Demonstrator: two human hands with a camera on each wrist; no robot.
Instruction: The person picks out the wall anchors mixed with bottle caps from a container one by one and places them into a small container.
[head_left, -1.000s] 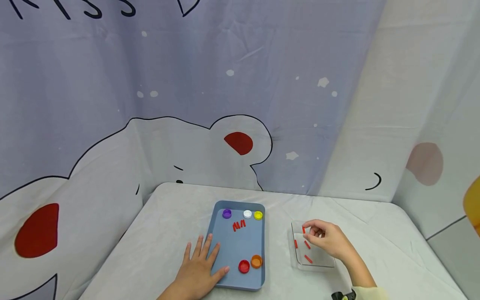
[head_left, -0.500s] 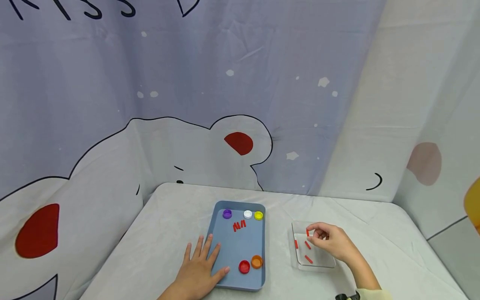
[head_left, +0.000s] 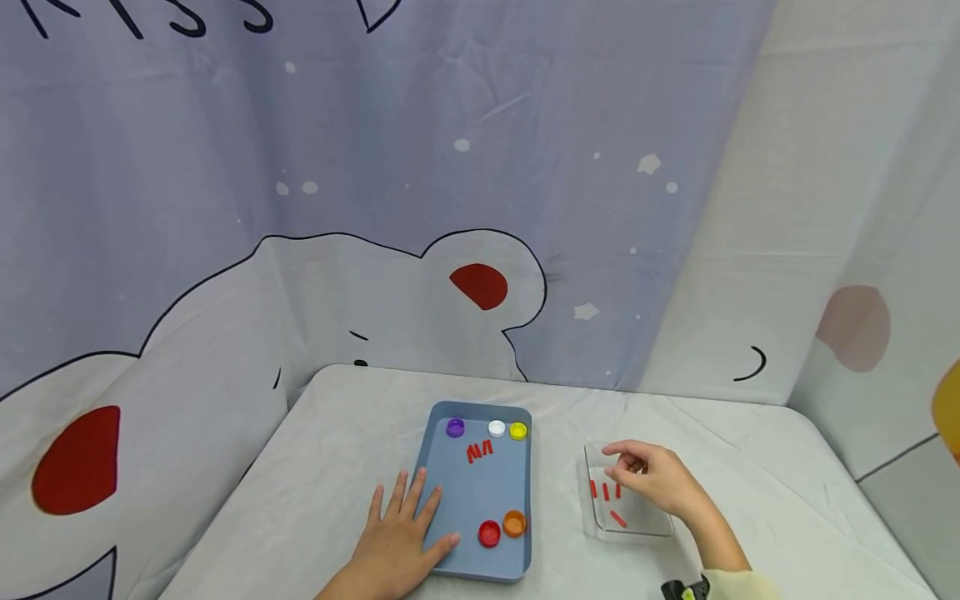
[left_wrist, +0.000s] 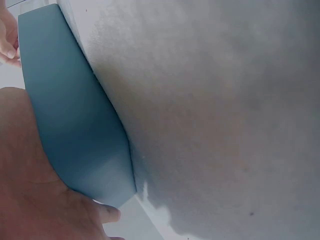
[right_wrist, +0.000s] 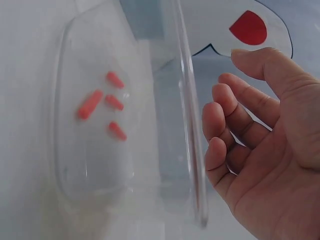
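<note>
My left hand [head_left: 395,539] lies with its fingers spread over the left edge of a blue tray [head_left: 476,492]. Over a clear plastic box [head_left: 647,527], my right hand [head_left: 656,477] has its fingers loosely bent. A gap shows between thumb and forefinger, and nothing is held. Several short red sticks [right_wrist: 90,105] lie on the box floor, most of them side by side and one slanted nearer the front. In the right wrist view the box's wall [right_wrist: 192,130] stands between the fingertips and the sticks.
Inside the tray, purple [head_left: 455,427], white [head_left: 497,428] and yellow [head_left: 517,431] caps sit at the back. Red [head_left: 489,533] and orange [head_left: 514,523] caps sit near its front. Several more red sticks [head_left: 480,451] lie behind the middle. A printed curtain [head_left: 390,308] rises behind the table.
The red stick pinched in my right hand has been let go and now lies among the others in the clear box. My thumb and forefinger have parted. My left hand has not moved.
</note>
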